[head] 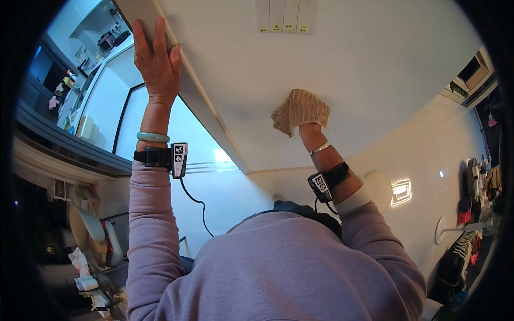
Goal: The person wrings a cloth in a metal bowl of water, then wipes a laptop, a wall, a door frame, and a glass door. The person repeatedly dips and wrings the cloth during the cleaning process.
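Note:
My left hand [158, 68] lies flat on the beige edge trim [196, 94] of a doorway, fingers apart and holding nothing. Under a brown striped cloth [307, 106], my right hand [310, 130] is pressed to the white wall [241, 60]. The cloth drapes over its fingers, so their exact pose is hidden. A panel of wall switches [283, 16] with small labels is set in the wall above the cloth.
Left of the trim, the doorway opens on a kitchen with a counter [116, 50] and a dark cooker [106, 41]. A white standing fan [461, 229] is at the right. Chairs [90, 226] stand at lower left. A cable [204, 208] hangs from my left wrist device.

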Motion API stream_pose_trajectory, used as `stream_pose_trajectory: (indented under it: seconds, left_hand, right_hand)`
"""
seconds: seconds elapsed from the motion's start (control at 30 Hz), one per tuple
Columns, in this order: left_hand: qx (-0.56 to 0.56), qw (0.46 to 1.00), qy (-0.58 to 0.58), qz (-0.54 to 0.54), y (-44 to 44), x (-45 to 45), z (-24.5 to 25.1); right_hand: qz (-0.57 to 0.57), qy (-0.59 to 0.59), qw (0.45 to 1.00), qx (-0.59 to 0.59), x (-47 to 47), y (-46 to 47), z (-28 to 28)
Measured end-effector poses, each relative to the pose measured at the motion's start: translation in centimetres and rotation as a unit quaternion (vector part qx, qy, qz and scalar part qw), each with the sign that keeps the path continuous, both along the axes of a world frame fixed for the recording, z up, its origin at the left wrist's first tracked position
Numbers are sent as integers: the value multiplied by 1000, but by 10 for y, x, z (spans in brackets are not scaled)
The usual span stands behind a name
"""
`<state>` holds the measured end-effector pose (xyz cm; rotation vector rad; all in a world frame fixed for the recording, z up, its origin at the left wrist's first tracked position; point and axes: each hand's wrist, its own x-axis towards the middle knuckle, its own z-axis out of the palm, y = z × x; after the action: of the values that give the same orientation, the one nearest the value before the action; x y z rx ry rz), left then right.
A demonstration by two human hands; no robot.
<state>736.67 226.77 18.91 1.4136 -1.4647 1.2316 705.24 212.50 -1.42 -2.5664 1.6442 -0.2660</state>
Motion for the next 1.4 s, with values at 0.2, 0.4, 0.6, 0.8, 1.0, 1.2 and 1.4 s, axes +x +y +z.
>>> stream_pose_trajectory:
  seconds: [0.2,0.4,0.6,0.8,1.0,1.2,1.4]
  left_hand:
    - [-14,1000,-23,-7,-1,0,-1]
    - [15,999,1,40,2,-8,3]
    - [85,987,-59,120,11,-57,-21]
    - [220,972,-87,10,-1,-109,-56]
    - [243,966,-89,20,-14,-115,-65]
    - [248,964,-90,41,-14,-115,-72]
    - [247,967,-54,8,-14,-114,-72]
  right_hand:
    - [41,-157,983,-89,2,10,11]
    - [1,9,1000,-16,-2,8,22]
    - [16,-269,959,-86,-12,-14,32]
    - [22,-393,917,65,-22,-28,30]
    - [66,-377,924,-20,-30,-9,48]
    - [84,-297,920,-242,-25,-28,34]
    - [123,-495,857,-77,-12,-60,12]
